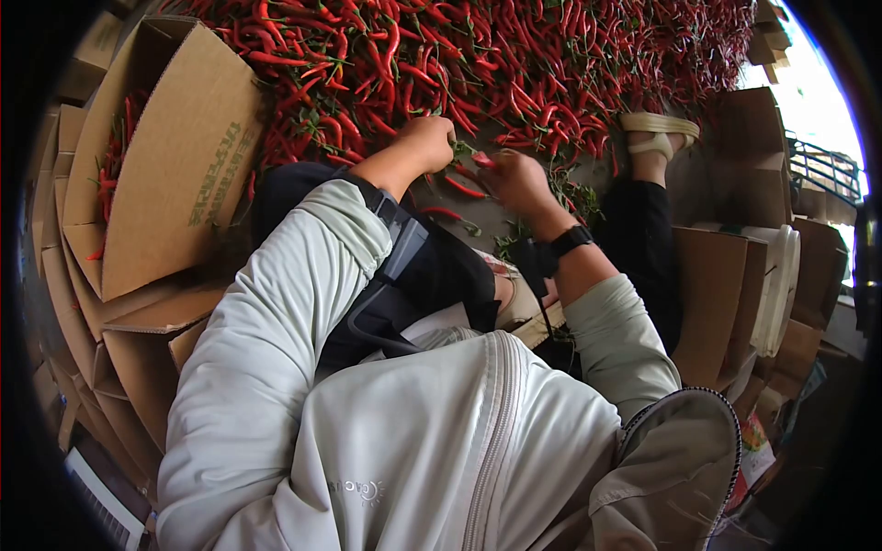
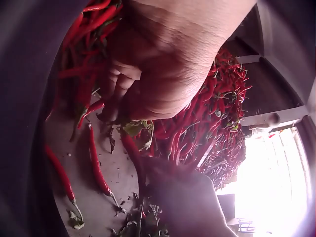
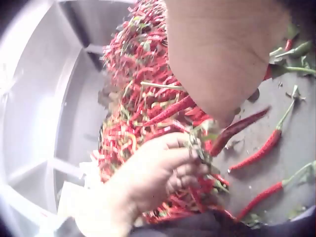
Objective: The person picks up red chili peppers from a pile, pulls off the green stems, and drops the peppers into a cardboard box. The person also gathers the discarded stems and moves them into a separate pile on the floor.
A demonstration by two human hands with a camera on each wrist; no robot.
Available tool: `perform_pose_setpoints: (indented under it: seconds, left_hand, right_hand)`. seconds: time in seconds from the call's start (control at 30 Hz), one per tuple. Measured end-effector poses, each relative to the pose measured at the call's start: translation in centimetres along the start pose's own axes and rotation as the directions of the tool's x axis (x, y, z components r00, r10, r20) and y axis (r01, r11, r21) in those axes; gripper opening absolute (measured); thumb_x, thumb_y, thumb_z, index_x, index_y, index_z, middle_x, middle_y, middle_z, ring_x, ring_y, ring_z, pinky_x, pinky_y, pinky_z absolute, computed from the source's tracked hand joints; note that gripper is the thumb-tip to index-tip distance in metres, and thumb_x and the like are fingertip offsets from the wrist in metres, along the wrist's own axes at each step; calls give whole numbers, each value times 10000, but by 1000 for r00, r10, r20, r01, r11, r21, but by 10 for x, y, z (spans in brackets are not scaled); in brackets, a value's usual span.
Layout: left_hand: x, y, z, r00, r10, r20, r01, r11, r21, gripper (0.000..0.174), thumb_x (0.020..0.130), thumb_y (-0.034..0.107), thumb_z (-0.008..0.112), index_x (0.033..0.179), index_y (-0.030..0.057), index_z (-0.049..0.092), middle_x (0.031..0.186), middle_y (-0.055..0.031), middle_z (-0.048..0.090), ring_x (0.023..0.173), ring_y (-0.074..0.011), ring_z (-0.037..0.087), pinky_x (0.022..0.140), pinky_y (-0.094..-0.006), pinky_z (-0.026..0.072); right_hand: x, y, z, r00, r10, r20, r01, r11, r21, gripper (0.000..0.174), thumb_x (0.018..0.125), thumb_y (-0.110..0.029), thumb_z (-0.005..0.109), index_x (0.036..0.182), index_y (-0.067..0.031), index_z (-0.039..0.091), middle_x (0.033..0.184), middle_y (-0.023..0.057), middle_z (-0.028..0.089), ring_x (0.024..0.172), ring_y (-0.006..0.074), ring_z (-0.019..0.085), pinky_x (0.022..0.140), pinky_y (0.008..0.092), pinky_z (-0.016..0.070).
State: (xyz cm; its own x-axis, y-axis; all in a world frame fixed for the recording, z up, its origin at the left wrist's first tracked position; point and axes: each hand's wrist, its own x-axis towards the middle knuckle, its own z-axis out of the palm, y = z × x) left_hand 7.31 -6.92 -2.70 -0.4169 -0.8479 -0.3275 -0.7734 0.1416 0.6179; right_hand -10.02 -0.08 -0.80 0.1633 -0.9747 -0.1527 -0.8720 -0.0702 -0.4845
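Note:
My left hand (image 1: 423, 145) (image 2: 163, 69) (image 3: 153, 173) has its fingers curled, pinching a leafy green stem (image 1: 464, 147) (image 3: 196, 140) at the near edge of the chili heap. Just right of it, my right hand (image 1: 524, 184) (image 2: 180, 197) (image 3: 222, 59), slightly blurred, grips a red chili (image 1: 482, 160); its fingertips are largely hidden in the right wrist view. Loose red chilies (image 1: 443, 213) (image 2: 98, 165) (image 3: 261, 148) with green stems lie on the grey floor below the hands.
The large red chili heap (image 1: 514, 64) spreads beyond the hands. An open cardboard box (image 1: 179, 156) containing chilies stands left; more boxes (image 1: 721, 294) stand right. Plucked green leaves (image 1: 574, 197) lie near a sandalled foot (image 1: 657, 142).

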Motion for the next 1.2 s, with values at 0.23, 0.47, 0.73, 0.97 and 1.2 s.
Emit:
perform_pose_setpoints:
  seconds: [0.23, 0.47, 0.73, 0.97, 1.2]
  left_hand:
    - [2, 3, -4, 999, -30, 36, 37, 974, -222, 194, 701, 53, 585, 892, 21, 595, 822, -113, 630, 789, -229, 619, 694, -326, 479]
    - [-1, 3, 1, 948, 216, 233, -200, 976, -92, 296, 674, 64, 629, 969, 59, 606, 835, -111, 637, 777, -215, 621, 696, -311, 479]
    - [1, 2, 0, 934, 243, 261, -162, 941, -298, 404, 678, 128, 697, 1056, 38, 587, 862, -81, 638, 804, -168, 607, 723, -287, 475]
    - [-8, 19, -2, 905, 277, 321, -29, 796, -604, 365, 708, 107, 697, 1050, 35, 591, 869, -61, 627, 812, -127, 588, 749, -262, 463]
    - [-3, 18, -1, 943, 215, 253, -11, 782, -624, 208, 790, 105, 622, 976, 15, 628, 841, -37, 635, 792, -84, 572, 733, -236, 457]
  right_hand:
    - [2, -19, 20, 975, 97, 198, -116, 990, 83, 302, 793, -366, 545, 726, -78, 606, 598, 101, 584, 613, 284, 593, 594, 402, 461]
    - [-12, -7, -22, 860, 154, 487, -418, 759, 498, 295, 853, -269, 544, 721, -12, 606, 613, 28, 589, 552, 87, 534, 517, 257, 409]
    - [-24, 13, -21, 867, 223, 446, -490, 545, 680, 170, 846, -186, 549, 866, -26, 603, 600, -4, 535, 490, 83, 495, 435, 232, 377]
    - [-28, 3, -28, 885, 207, 417, -452, 599, 661, 149, 826, -170, 575, 893, -39, 600, 600, -34, 505, 494, 47, 441, 445, 214, 341]
    - [-27, -8, -33, 912, 216, 349, -400, 658, 638, 171, 807, -165, 601, 909, -27, 600, 598, -48, 491, 530, 36, 416, 486, 211, 345]
